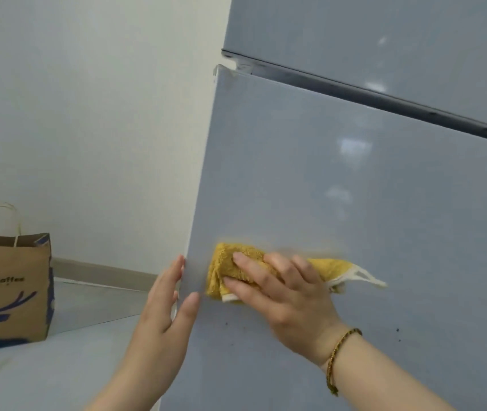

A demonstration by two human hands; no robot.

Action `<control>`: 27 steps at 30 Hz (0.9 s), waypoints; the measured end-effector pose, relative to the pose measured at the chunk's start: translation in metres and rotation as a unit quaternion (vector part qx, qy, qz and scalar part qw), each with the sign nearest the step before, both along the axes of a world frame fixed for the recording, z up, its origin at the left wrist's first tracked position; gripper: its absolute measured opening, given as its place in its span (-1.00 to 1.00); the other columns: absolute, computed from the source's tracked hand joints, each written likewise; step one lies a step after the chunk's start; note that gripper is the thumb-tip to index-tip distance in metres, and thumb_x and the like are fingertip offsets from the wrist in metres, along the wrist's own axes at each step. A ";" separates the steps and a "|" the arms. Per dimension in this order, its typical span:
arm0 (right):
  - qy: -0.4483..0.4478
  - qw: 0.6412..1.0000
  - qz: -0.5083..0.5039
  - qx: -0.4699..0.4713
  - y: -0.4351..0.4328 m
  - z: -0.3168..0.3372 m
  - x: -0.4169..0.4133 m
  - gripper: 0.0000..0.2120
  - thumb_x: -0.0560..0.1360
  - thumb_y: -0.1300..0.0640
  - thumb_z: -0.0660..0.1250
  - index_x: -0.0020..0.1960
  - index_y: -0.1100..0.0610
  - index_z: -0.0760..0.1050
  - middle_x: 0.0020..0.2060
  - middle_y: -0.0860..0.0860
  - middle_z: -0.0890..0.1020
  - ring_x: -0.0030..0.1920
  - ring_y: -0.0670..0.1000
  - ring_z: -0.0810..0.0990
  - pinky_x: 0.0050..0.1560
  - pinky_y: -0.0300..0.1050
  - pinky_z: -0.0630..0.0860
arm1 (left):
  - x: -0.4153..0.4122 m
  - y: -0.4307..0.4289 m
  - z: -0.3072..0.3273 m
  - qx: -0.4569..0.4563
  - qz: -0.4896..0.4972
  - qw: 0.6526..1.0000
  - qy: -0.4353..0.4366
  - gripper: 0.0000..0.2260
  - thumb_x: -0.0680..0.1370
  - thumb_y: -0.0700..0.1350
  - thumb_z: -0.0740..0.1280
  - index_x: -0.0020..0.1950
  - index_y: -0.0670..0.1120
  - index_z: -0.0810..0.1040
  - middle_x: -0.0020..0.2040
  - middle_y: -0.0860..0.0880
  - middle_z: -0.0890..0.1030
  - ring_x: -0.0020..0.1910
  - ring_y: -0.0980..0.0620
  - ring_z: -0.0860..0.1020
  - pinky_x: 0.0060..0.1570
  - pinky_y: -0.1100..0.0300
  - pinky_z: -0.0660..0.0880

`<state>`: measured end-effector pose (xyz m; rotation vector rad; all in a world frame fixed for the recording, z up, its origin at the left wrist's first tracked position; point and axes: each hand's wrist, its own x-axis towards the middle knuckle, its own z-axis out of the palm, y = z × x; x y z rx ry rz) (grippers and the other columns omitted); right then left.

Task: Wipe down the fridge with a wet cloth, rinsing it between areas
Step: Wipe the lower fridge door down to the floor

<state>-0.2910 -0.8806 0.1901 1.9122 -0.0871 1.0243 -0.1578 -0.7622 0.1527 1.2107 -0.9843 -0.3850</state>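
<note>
The yellow cloth (230, 271) is lying bunched against the front of the fridge's lower door (340, 188), low on the panel and near its left edge. The right hand (289, 298) is covering it. Its fingers (249, 264) are sitting slightly apart and bent over the wad, pressing it onto the door, and the thumb is not showing. The cloth is looking thick and fluffy with a white trim, and its outline is blurring. 1 loose corner with a white loop is trailing out to the right, behind those fingers.

Just left of the right fingers, the left hand (162, 310) is resting on the door's left edge. Its fingers (174, 274) are lying straight and together along the side of the edge, and its thumb (190, 302) is lying flat on the front face, so the edge is sitting between them. A narrow strip of bare door is showing between the thumb and the cloth.

The door is looking pale grey-blue and glossy, with soft reflections above the fingers and a few small dark specks below them. Higher up, a dark gap is separating it from the upper door (384, 31).

A braided bracelet (341, 354) is circling the right wrist. Well to the left of the left fingers, 1 brown paper bag (8, 289) with twisted handles and a blue deer print is standing on the pale floor (58, 375) near the white wall (88, 114).
</note>
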 end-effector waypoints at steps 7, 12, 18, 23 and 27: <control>-0.245 0.967 0.007 0.065 0.004 0.076 0.027 -0.66 0.44 0.26 0.18 0.08 0.00 0.58 0.11 0.06 0.61 -0.02 0.08 0.35 -0.08 -0.06 0.24 | 0.011 0.006 -0.009 0.041 -0.067 0.991 0.112 -0.78 0.58 -0.02 0.06 0.08 0.30 0.37 0.15 0.37 0.42 0.24 0.23 0.40 0.12 0.35 0.27; -0.162 0.985 0.006 0.054 0.018 0.010 0.053 -0.59 0.57 0.20 -0.02 0.13 -0.05 0.56 0.12 -0.01 0.62 0.00 0.07 0.39 -0.06 -0.05 0.26 | 0.018 0.007 -0.012 0.023 -0.096 0.987 0.126 -0.74 0.44 0.14 0.12 0.08 0.24 0.46 0.10 0.32 0.54 0.14 0.39 0.46 0.16 0.34 0.34; 0.060 0.998 0.026 -0.024 0.010 -0.030 0.035 -0.73 0.56 0.21 0.09 0.11 0.01 0.50 0.14 -0.06 0.61 0.00 0.06 0.41 -0.07 -0.07 0.28 | 0.032 0.009 -0.016 0.038 -0.128 0.981 0.144 -0.81 0.53 -0.02 0.17 0.02 0.11 0.56 0.03 0.23 0.63 0.09 0.30 0.53 0.15 0.21 0.41; -0.077 0.997 0.028 -0.009 0.001 0.025 0.022 -0.70 0.55 0.21 0.13 0.07 -0.05 0.58 0.13 -0.03 0.61 -0.03 0.07 0.41 -0.07 -0.05 0.28 | 0.027 0.008 -0.020 0.031 -0.126 0.983 0.133 -0.68 0.39 0.13 0.10 0.05 0.17 0.52 0.04 0.31 0.61 0.09 0.38 0.51 0.13 0.26 0.37; -0.242 0.970 0.002 0.035 0.001 0.006 0.031 -0.73 0.57 0.19 0.10 0.14 -0.08 0.45 0.19 -0.05 0.51 0.02 0.05 0.40 -0.03 -0.04 0.29 | 0.020 0.007 -0.025 0.036 -0.104 0.988 0.109 -0.70 0.40 0.22 0.17 0.12 0.25 0.44 0.12 0.33 0.54 0.14 0.38 0.46 0.11 0.39 0.36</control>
